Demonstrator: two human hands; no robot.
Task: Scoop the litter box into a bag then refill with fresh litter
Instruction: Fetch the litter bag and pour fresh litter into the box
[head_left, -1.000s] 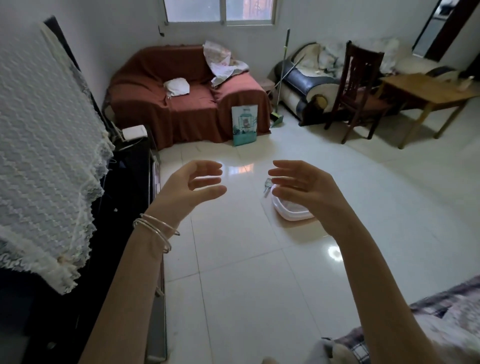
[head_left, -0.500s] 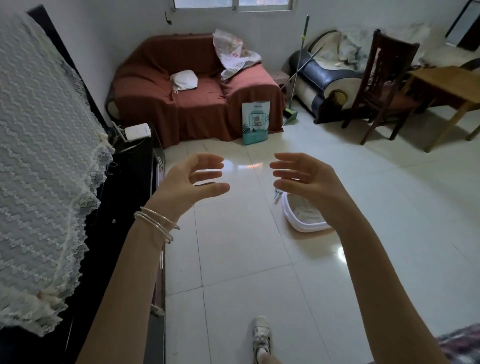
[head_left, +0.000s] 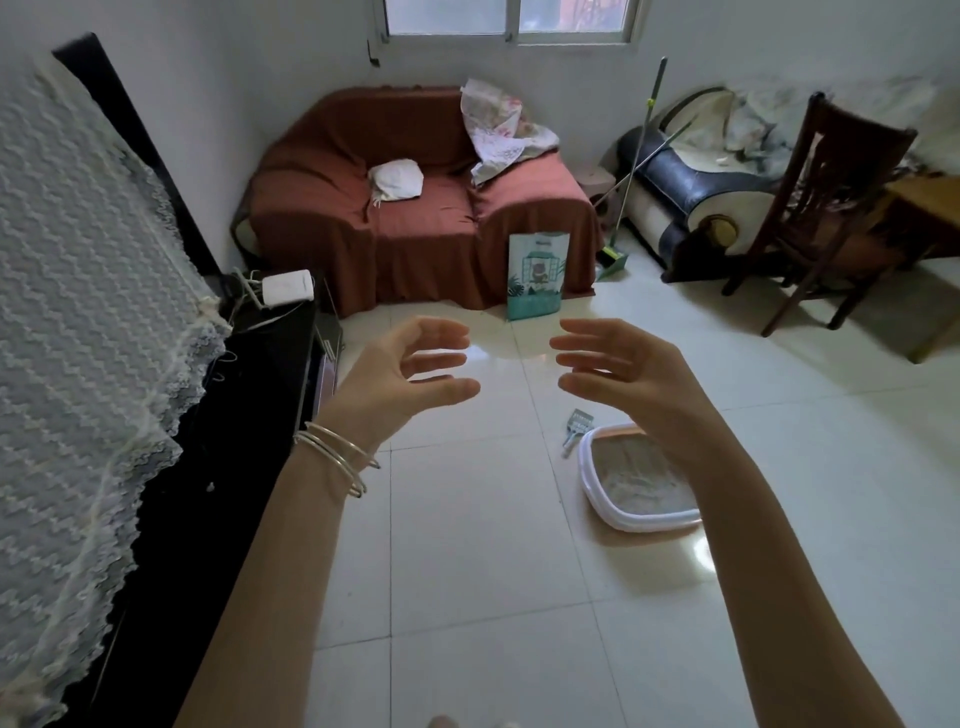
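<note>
Both hands are hanging open and empty above the floor, the right hand (head_left: 618, 374) nearer than the left hand (head_left: 400, 374) to the white oval plastic litter box (head_left: 636, 480) lying just below-right of it, grey plastic scoop (head_left: 575, 427) beside the box's far-left rim.

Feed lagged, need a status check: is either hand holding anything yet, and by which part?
Nothing held. Left hand and right hand are both open and empty.

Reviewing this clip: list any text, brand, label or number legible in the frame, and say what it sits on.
No text can be read.
Teal bag leaning against the red sofa: a small line of print at its top, too blurred to read; below it only a picture.
White box on the black cabinet: no markings visible.
Litter box and scoop: no labels visible.
</note>
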